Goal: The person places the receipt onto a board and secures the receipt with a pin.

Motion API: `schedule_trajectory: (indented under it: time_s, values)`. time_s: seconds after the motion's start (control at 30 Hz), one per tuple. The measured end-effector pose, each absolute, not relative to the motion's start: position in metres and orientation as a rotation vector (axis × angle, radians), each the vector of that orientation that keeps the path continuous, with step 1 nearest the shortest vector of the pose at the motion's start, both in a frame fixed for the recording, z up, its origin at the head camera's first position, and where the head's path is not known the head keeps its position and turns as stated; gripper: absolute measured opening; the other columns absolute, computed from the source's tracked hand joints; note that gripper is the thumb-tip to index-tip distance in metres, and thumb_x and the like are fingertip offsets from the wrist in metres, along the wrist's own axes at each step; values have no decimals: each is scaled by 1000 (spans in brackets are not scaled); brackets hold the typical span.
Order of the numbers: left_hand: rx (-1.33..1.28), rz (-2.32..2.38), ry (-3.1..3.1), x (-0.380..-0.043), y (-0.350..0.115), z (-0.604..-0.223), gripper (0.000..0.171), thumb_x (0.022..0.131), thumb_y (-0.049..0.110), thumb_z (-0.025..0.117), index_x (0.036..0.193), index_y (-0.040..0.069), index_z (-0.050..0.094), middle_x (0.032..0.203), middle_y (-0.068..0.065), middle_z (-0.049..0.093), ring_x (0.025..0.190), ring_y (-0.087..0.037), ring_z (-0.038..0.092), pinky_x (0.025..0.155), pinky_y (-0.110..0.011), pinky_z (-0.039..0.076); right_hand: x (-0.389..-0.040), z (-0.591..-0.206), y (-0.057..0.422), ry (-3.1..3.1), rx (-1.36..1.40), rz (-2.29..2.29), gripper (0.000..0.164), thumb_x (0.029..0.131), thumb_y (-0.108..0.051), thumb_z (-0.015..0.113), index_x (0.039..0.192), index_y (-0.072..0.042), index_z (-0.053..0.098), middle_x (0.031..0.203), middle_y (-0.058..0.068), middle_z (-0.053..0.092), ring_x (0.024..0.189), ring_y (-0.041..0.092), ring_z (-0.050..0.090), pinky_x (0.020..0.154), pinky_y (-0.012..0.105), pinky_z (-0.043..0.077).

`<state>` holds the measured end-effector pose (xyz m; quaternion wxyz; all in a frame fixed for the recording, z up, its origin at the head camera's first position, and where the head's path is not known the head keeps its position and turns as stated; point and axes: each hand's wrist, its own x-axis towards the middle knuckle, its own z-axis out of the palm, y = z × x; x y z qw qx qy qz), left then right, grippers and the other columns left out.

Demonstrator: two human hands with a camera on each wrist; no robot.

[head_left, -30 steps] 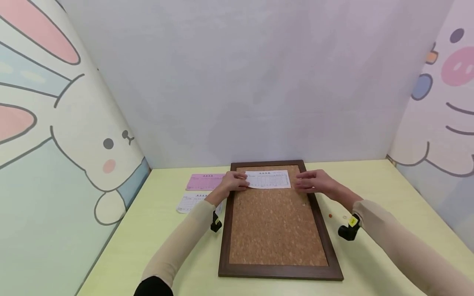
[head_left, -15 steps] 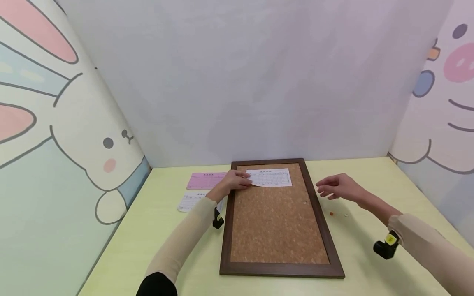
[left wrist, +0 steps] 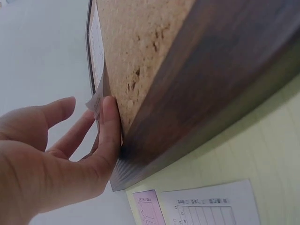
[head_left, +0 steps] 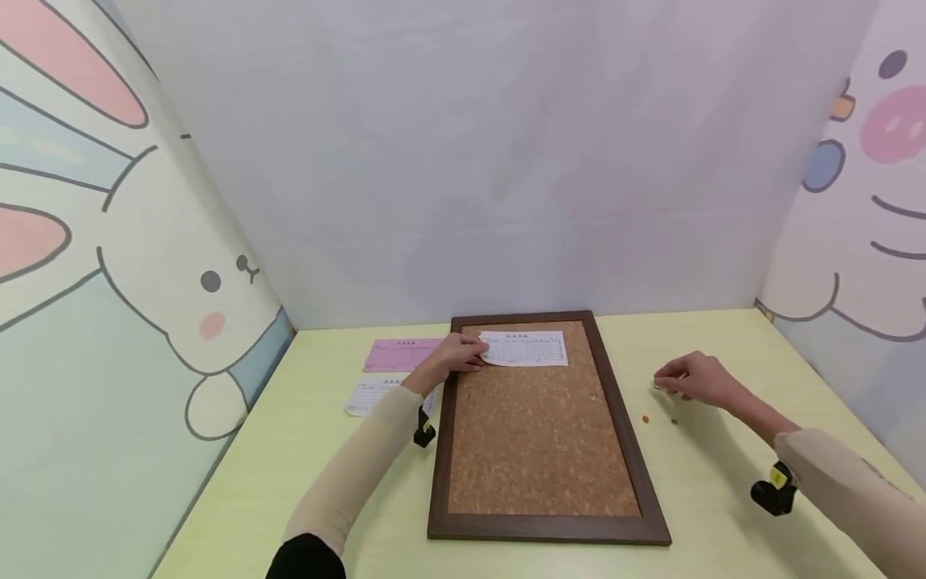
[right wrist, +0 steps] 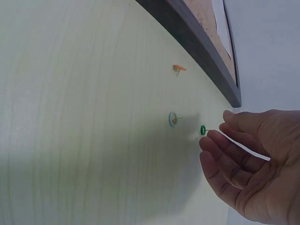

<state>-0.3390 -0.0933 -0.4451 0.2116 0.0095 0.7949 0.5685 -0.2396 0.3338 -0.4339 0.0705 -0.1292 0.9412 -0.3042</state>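
Relaxed left hand touches an unreadably printed sheet; loose right hand is beside a green tack.

Beige sleeves carry black wrist cameras, the right one bearing a yellow label.

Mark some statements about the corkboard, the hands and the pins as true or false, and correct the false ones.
1. A white sheet lies on the upper part of the corkboard. True.
2. The left hand is at that sheet's left end. True.
3. That sheet covers the whole corkboard. False: most of the cork is bare.
4. In the right wrist view, the green pin is nearer the right hand than the orange pin is. True.
5. The orange pin is stuck in the corkboard. False: it lies on the table.
6. The right hand is over the corkboard. False: it is over the table, to the board's right.
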Motion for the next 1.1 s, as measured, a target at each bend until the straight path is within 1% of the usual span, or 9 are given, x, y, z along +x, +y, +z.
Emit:
schedule_trajectory:
  time_s: [0.13,0.2,0.3,0.43,0.63,0.87,1.0,1.1]
  values:
    - [56,1535,2247,-337,-94,-444,27,101,12,63,123,-3,70,106,-16,72,78,-12,65,74,-24,60,-241,-442,335,2892,-402,-853,22,96,-13,69,102,8,75,79,6,75,63,8,60,55,24,49]
    - [65,1507,2275,-337,-94,-442,25,100,12,65,120,-3,71,103,-15,73,77,-12,66,73,-25,60,-242,-445,335,2923,-407,-830,21,95,-12,70,100,7,76,79,7,75,63,7,58,55,24,47]
    - [82,1449,2324,-336,-94,-440,24,99,12,67,117,-2,73,101,-13,74,76,-12,66,73,-25,61,-244,-447,335,2976,-432,-780,17,93,-11,72,97,4,78,83,10,77,66,8,61,58,25,47]
    - [110,1386,2357,-337,-95,-439,24,99,13,68,117,0,74,100,-13,74,75,-12,65,72,-25,60,-246,-449,333,3014,-439,-724,13,90,-10,74,94,1,80,86,13,78,71,12,65,62,27,49]
    - [116,1357,2385,-336,-92,-441,22,99,11,66,115,-2,74,93,-11,72,71,-11,64,70,-24,60,-246,-450,332,3012,-386,-712,11,87,-11,76,90,-1,81,83,11,78,69,11,64,62,29,48]
    - [134,1310,2427,-331,-94,-438,22,98,7,66,116,-4,73,98,-15,75,70,-10,63,71,-25,61,-244,-452,331,3019,-393,-725,12,87,-12,77,90,-2,81,83,10,78,67,9,62,60,27,47]
    - [143,1301,2445,-333,-94,-438,22,96,4,68,116,-4,73,98,-15,75,68,-10,63,68,-24,60,-245,-453,332,3018,-394,-723,13,89,-13,75,90,-1,80,81,8,78,66,6,59,59,26,45]
    - [154,1295,2463,-334,-92,-440,21,95,4,69,113,-4,74,95,-14,75,66,-10,63,64,-22,58,-246,-453,333,3007,-401,-721,14,90,-14,74,90,-1,80,78,4,77,64,6,56,58,25,43]
